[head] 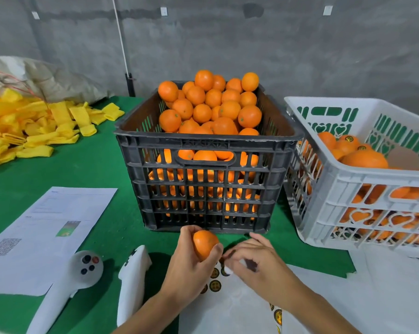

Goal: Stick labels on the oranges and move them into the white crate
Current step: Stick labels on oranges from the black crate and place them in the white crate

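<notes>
- The orange (pixel 205 247), low centre of the frame, sits in the left hand (pixel 191 263), whose grip is curled round its underside. It looks firm, rounded and moderately heavy, with a dimpled skin that gives fair purchase; cupping it from below suits it.
- The right hand (pixel 254 262) has its grip pinched on a small dark label (pixel 227 254) just beside the fruit: thin, limp, tacky.
- The label sheet (pixel 227 307) lies glossy on the green counter (pixel 88 165).
- The white crate (pixel 362 186), at right, is rigid slotted plastic and part filled; the black crate (pixel 208 179) is heaped.

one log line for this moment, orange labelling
left hand holds orange | right hand pinches label | white crate partly filled
</notes>
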